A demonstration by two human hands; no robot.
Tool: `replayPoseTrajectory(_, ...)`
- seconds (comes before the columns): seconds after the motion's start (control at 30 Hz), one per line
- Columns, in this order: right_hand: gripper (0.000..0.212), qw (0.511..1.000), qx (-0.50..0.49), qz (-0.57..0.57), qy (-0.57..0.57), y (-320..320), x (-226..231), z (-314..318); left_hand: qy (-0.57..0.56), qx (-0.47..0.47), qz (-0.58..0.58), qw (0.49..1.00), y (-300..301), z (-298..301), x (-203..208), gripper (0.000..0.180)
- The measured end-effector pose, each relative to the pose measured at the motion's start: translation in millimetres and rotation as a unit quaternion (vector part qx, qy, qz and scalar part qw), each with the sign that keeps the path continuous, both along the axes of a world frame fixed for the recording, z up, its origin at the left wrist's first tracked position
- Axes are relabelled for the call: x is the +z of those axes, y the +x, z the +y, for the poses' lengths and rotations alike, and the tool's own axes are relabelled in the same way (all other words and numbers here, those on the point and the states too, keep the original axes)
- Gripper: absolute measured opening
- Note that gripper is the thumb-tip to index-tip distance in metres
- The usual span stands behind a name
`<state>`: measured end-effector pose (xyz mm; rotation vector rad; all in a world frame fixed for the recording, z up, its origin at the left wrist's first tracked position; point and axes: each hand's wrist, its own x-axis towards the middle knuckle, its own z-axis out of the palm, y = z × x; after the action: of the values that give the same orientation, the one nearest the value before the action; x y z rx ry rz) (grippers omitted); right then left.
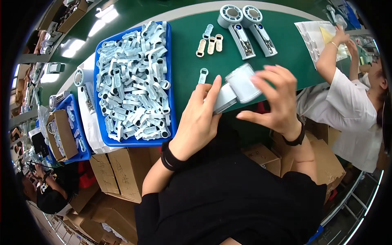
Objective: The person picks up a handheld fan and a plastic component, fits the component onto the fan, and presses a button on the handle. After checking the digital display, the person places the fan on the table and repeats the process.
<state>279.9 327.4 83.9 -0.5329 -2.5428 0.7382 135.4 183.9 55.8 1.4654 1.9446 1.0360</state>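
My left hand (197, 116) is wrapped round the handle of a pale handheld fan (243, 85), held tilted above the table's near edge. Close to the fan's head is my right hand (279, 100), its fingers spread and thumb apart; whether a fingertip touches the head I cannot tell. Beyond lie two similar fans (241, 41) with round vented heads and open handles showing inner parts. A loose light-blue strip-shaped cover piece (203, 76) rests just past my left fingers. Farther off are several more, cream pieces (211, 45) and a blue one (208, 31).
A blue tray (173, 102) heaped with pale cover pieces stands on the green table (185, 53) at left. Beyond it are another fan (84, 90) and a smaller blue bin (85, 153). Cardboard boxes (126, 171) sit below. At right, a person in white (347, 110) works near papers (308, 41).
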Motion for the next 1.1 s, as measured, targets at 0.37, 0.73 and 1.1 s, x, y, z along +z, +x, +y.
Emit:
replayPoseTrajectory(0.37, 0.055, 0.951, 0.224, -0.028, 0.210, -14, -71, 19, 0.096, 0.037, 0.142, 0.984, 26, 0, -60, 0.061)
replayPoseTrajectory(0.73, 0.048, 0.949, 0.242, 0.004, 0.201, -14, -72, 14, 0.106, 0.062, 0.205, 0.971, 31, 0, -59, 0.053)
replayPoseTrajectory(1.1, 0.068, 0.987, 0.085, 0.134, -0.004, 16, -34, 19, 0.080, 0.066, 0.019, 0.994, 23, -6, -43, 0.048)
